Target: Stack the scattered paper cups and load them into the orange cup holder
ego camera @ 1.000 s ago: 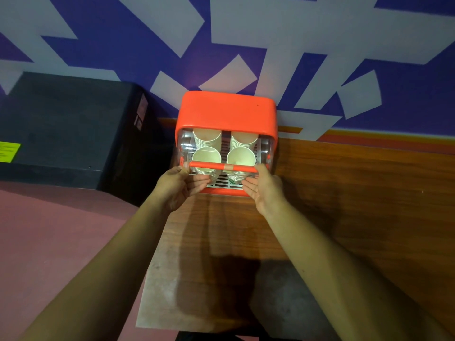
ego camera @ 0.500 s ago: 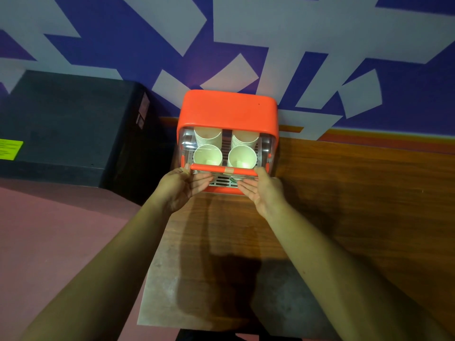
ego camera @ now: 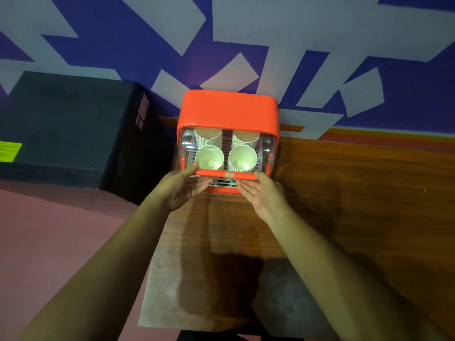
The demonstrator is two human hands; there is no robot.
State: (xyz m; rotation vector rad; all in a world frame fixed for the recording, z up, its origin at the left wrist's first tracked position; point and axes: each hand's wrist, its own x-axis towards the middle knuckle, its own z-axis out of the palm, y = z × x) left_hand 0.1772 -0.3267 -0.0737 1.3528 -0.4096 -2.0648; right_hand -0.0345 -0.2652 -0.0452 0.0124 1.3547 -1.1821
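Starting on the far left, there's a big black box [ego camera: 73, 134] with a yellow label [ego camera: 9, 151] on its side, and it isn't part of the job.

Moving in, the left hand [ego camera: 181, 189] is up at the front of the orange cup holder [ego camera: 229, 109], which sits at the back of the desk [ego camera: 357, 193] right against the blue and white wall [ego camera: 246, 25]. Its thumb is on top of the orange bar [ego camera: 221, 173] that runs along the bottom edge of the clear cover [ego camera: 267, 146], and its fingers are tucked underneath, so it's pinching the bar.

Inside the holder are the paper cups [ego camera: 209, 157], four stacks in two rows of two with their mouths facing the camera. I can't spot any loose cups anywhere in view.

The right hand [ego camera: 266, 195] mirrors the left on the other end of the same bar. Its palm is turned up, its fingers are under the bar and its thumb tip is on top, so it's a light pinch too.

My read is that the stacking and loading are pretty much done and this is the closing-up step. The cover looks partway down, since the slotted base tray still shows below the bar.

For the next move, I'd bring the bar down evenly with both hands so the cover doesn't twist or jam. I'd also watch that the front cup rims don't catch on it, then let go once it seats.
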